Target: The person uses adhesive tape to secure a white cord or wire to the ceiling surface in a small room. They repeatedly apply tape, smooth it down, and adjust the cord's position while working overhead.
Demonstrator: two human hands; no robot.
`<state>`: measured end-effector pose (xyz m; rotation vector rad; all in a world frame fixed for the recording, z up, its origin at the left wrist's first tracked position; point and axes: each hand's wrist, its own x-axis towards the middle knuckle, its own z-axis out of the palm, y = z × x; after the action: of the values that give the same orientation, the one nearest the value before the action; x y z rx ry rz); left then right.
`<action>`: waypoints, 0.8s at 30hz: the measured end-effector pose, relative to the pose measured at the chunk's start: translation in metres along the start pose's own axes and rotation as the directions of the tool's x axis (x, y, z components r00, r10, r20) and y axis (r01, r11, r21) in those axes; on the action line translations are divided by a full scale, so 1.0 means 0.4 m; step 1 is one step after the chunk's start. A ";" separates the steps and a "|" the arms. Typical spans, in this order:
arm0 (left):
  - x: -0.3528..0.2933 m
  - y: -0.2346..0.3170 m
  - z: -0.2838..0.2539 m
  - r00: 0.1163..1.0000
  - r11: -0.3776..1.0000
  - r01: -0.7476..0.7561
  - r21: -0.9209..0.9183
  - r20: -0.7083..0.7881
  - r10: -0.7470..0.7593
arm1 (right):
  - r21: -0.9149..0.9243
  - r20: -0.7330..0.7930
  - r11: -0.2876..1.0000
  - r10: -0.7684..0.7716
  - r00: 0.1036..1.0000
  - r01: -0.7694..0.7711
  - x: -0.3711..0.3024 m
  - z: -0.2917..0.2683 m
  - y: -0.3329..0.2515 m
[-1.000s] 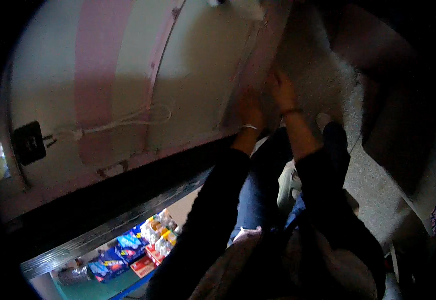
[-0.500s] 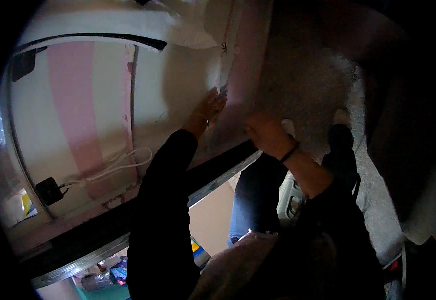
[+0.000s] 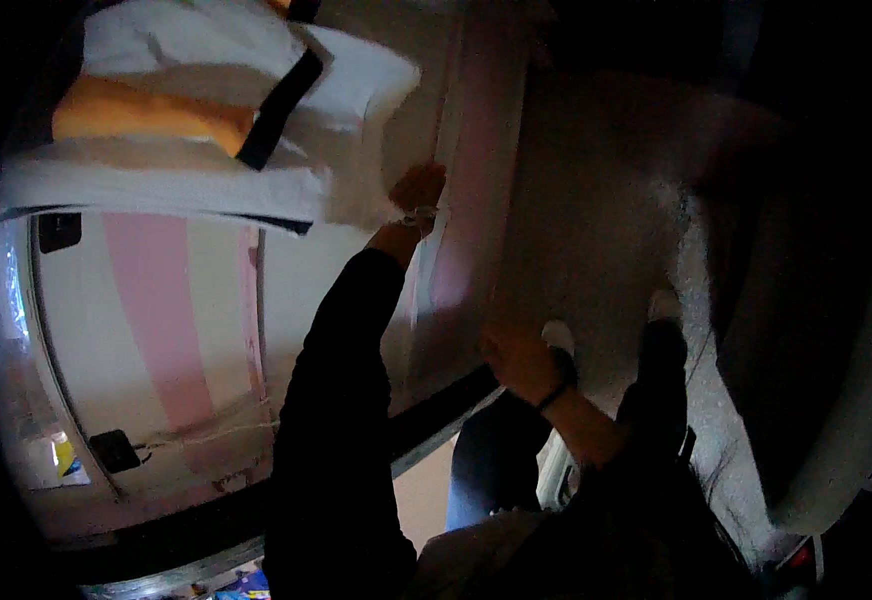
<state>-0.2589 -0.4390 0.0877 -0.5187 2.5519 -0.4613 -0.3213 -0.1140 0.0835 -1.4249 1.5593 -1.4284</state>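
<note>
My left hand (image 3: 419,187) lies at the right side of a pale table top (image 3: 341,262) with pink bands, blurred, its fingers seemingly laid flat. A thin bangle circles that wrist. Just left of it is the loose edge of a white cloth (image 3: 351,85), which bears an orange band (image 3: 146,115) and black strips. My right hand (image 3: 521,362) hangs in dim light off the table's near right corner, fingers curled in; whether anything is inside is hidden. A dark band is round the right wrist.
A black box-shaped piece with a white cord (image 3: 113,451) sits on the table's left part. A pink stripe (image 3: 156,330) runs down the surface. Coloured packets (image 3: 246,585) show below the near edge. My feet stand on the dark floor, beside a grey draped surface (image 3: 716,400).
The view has shifted toward the far side, bringing more of the white cloth and its orange band into sight. My left hand has slid farther along the table's right side; my right hand stays curled.
</note>
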 end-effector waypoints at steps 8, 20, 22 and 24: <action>0.261 -0.004 -0.134 0.981 0.980 0.186 0.067 -0.061 -0.182 | 0.164 0.185 0.969 0.155 0.970 -0.186 0.070 -0.049 0.014; 0.496 -0.042 -0.192 0.965 0.964 0.255 0.081 0.039 -0.258 | 0.119 0.108 0.968 0.206 0.973 -0.219 0.105 -0.016 0.076; 0.538 -0.026 -0.227 0.965 0.962 0.253 0.098 0.044 -0.259 | 0.139 0.081 0.966 0.210 0.974 -0.219 0.109 -0.014 0.122; 0.574 -0.038 -0.254 0.962 0.960 0.267 0.081 0.029 -0.270 | 0.175 0.080 0.976 0.114 0.990 -0.126 0.133 -0.083 0.077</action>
<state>-0.4931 -0.5302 0.0865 -0.8430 2.4237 -0.6351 -0.3749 -0.1579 0.0755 -1.2398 1.4098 -1.3949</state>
